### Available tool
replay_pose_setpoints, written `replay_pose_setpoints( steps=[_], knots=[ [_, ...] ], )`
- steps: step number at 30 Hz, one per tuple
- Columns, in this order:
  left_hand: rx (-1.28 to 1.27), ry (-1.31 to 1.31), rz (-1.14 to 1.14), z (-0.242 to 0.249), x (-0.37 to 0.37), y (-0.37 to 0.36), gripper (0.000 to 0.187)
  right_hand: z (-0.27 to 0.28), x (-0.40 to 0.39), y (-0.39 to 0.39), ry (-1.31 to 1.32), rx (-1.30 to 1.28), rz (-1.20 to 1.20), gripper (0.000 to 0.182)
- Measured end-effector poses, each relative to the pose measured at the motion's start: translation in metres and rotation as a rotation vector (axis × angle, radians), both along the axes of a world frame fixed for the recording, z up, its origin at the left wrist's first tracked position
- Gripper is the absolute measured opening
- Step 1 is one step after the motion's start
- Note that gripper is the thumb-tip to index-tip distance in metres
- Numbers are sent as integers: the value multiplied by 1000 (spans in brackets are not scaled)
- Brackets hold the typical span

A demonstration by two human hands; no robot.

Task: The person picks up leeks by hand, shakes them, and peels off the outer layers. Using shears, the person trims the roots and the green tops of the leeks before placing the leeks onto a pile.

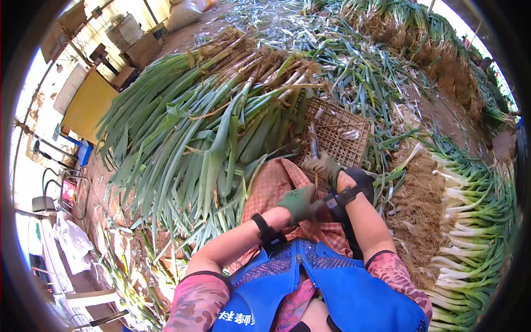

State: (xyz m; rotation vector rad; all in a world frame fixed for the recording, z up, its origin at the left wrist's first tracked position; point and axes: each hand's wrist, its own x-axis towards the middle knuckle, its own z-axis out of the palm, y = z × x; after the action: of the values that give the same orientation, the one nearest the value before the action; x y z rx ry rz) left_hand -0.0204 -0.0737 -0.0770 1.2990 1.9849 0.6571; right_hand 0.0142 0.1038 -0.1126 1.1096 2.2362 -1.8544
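Both my hands wear green gloves and meet over my lap, above a checked cloth (271, 185). My left hand (297, 203) has its fingers closed round something hidden from view. My right hand (326, 169) is closed too, beside a thin grey object (313, 141) that points up from it; what it grips is hard to make out. A large pile of untrimmed green onions (188, 133) lies to the left, roots away from me. Past my hands sits a woven plastic crate (337, 130). Cleaned onions (464, 221) lie in a row at the right, roots toward me.
Loose leaves (359, 72) cover the floor ahead. More onion bundles (420, 33) are stacked at the back right. At the left are a yellow board (88, 105), a blue container (84, 153), a white bag (73, 243) and a metal-framed chair (47, 202).
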Motion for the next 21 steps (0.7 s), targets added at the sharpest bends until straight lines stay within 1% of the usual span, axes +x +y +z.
replay_pose_setpoints(
  steps=[1,3,4,5,6,7,8,9,10,11,12,14,16,18,19,21],
  knots=[
    [-84,37,-125,9,-18,3,44,-3,-5,2,-161,85,-15,58],
    [-15,293,-190,32,-63,2,44,-9,-12,9,-482,258,-48,76],
    [46,337,-57,46,-93,5,40,-33,-12,16,-568,316,-25,89],
    [82,380,14,67,-129,4,41,-59,-12,23,-655,371,0,103],
    [110,369,119,78,-172,5,39,-72,-10,20,-695,490,-2,109],
    [175,495,296,73,-218,1,41,-73,-11,20,-718,452,38,111],
    [267,572,402,63,-273,-5,43,-72,-13,21,-742,413,76,114],
    [92,682,509,74,-312,-12,48,-75,-13,23,-761,459,121,114],
    [-8,723,572,68,-355,-24,52,-80,-15,27,-760,483,141,114],
    [-243,721,615,60,-394,-36,54,-74,-16,29,-727,493,144,112],
    [-258,661,644,34,-434,-55,55,-61,-18,31,-697,502,145,110],
    [-386,617,692,22,-464,-74,62,-58,-24,47,-586,608,154,101],
    [-484,543,641,10,-489,-83,71,-49,-39,68,-458,691,186,93],
    [-456,585,623,-3,-506,-81,78,-28,-73,99,-308,751,251,84],
    [-446,607,616,-7,-513,-83,82,-9,-95,107,-193,826,272,77],
    [-584,510,651,7,-514,-65,90,20,-155,121,13,967,344,64]
  ],
)
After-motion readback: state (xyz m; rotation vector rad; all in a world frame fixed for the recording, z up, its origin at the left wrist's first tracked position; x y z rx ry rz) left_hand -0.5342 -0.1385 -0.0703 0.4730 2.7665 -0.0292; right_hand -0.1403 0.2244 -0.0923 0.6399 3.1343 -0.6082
